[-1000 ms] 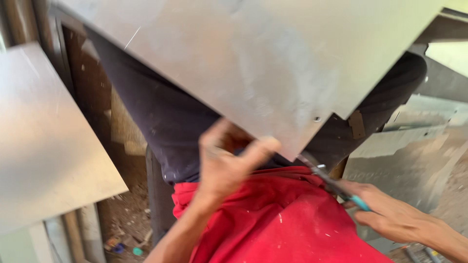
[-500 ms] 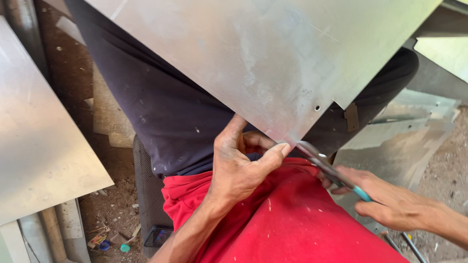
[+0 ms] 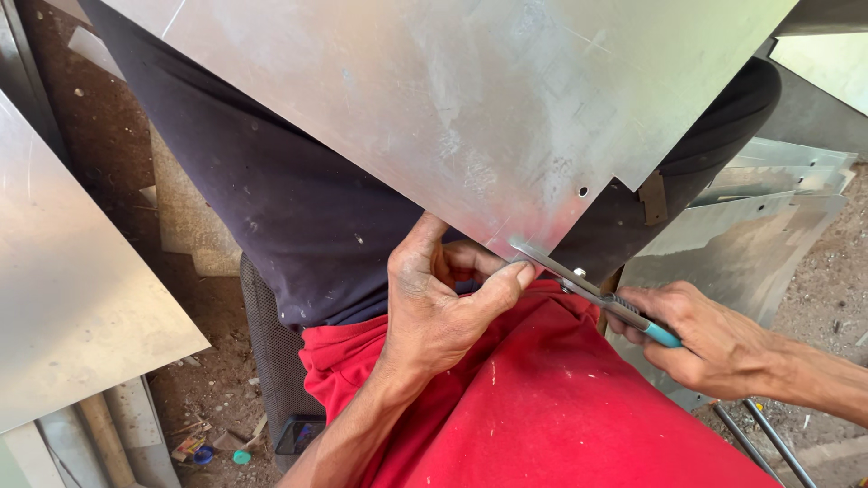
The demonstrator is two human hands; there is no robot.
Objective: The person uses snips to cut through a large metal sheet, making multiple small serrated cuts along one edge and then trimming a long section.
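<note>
A large grey metal sheet (image 3: 470, 99) lies across my lap, its lower corner pointing toward me. My left hand (image 3: 434, 303) grips that corner from below, thumb pressed on the sheet's edge. My right hand (image 3: 710, 339) holds metal snips (image 3: 592, 294) with teal handles; the blades meet the sheet's corner beside a small drilled hole (image 3: 582, 192). I wear dark trousers (image 3: 298, 217) and a red shirt (image 3: 542, 407).
Another metal sheet (image 3: 72, 289) leans at the left. More folded sheet pieces (image 3: 750, 217) lie at the right on dirt ground. Two thin metal rods (image 3: 759, 438) show at lower right. Scraps and a small dark device (image 3: 298, 434) lie on the floor.
The view has steadied and shifted closer. My left hand has settled on the sheet's corner, and the snips' blades have come up to that corner.
</note>
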